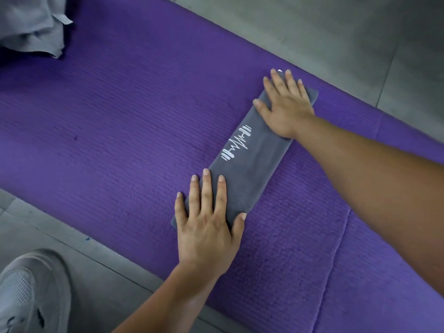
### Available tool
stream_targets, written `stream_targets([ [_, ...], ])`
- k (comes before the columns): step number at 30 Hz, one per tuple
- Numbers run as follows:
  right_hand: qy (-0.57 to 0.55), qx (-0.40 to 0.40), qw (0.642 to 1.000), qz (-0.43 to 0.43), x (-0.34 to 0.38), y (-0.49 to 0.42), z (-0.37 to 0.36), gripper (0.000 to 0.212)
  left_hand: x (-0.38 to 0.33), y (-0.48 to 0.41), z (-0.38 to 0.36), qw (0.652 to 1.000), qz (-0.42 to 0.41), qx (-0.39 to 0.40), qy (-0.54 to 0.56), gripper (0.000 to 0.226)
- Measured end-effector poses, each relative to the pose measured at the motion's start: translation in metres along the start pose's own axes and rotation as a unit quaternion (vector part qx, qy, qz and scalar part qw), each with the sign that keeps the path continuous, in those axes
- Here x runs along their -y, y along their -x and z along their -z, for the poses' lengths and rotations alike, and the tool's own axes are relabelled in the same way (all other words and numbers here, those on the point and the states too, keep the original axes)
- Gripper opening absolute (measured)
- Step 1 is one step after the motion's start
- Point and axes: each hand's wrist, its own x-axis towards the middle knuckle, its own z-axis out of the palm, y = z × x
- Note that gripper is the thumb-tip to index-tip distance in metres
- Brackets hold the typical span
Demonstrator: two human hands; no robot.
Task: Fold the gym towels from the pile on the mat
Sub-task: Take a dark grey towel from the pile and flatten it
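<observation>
Head view shows long grey folded towel (249,179).

The mat (120,116) was purple with fine ribbing. On it, the folded towel (247,179) was dark grey with a white barbell-and-pulse-line design (236,143). The pile (28,25) was pale grey, as were the floor (336,32) and the mesh-patterned shoe (31,292).

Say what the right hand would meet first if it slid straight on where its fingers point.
Bare purple mat first: the right hand has its fingers at the end of the towel; beyond lies grey floor, it seems.
</observation>
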Motion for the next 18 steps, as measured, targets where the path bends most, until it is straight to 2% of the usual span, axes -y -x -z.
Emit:
stream_targets([
  [3, -0.059, 0.02, 0.996, -0.058, -0.01, -0.01, 0.008, 0.074, 0.002, 0.004, -0.001, 1.0, 0.001, -0.004, 0.006, 0.08],
  [5, -0.08, 0.018, 0.995, -0.061, -0.013, -0.006, 0.015, 0.074, 0.002, 0.004, 0.001, 1.0, 0.003, 0.003, 0.016, 0.08],
  [8, -0.088, -0.079, 0.993, -0.018, -0.005, 0.03, 0.016, 0.071, 0.001, 0.002, 0.01, 0.999, 0.01, 0.015, 0.045, 0.081],
  [10, -0.128, -0.138, 0.982, -0.007, 0.006, 0.07, 0.007, 0.065, 0.002, -0.008, 0.023, 0.995, 0.02, 0.012, 0.101, 0.075],
  [13, -0.216, -0.183, 0.958, -0.045, 0.023, 0.127, -0.015, 0.054, 0.004, -0.038, 0.045, 0.979, 0.016, -0.06, 0.192, 0.056],
  [14, -0.248, -0.184, 0.948, -0.07, 0.027, 0.14, -0.02, 0.052, 0.004, -0.053, 0.052, 0.972, 0.02, -0.058, 0.226, 0.052],
  [16, -0.339, -0.144, 0.919, -0.14, 0.034, 0.156, -0.023, 0.052, 0.0, -0.089, 0.06, 0.957, 0.044, -0.006, 0.286, 0.047],
  [18, -0.43, -0.086, 0.875, -0.208, 0.037, 0.163, -0.023, 0.055, -0.005, -0.122, 0.062, 0.955, 0.057, 0.052, 0.287, 0.044],
])
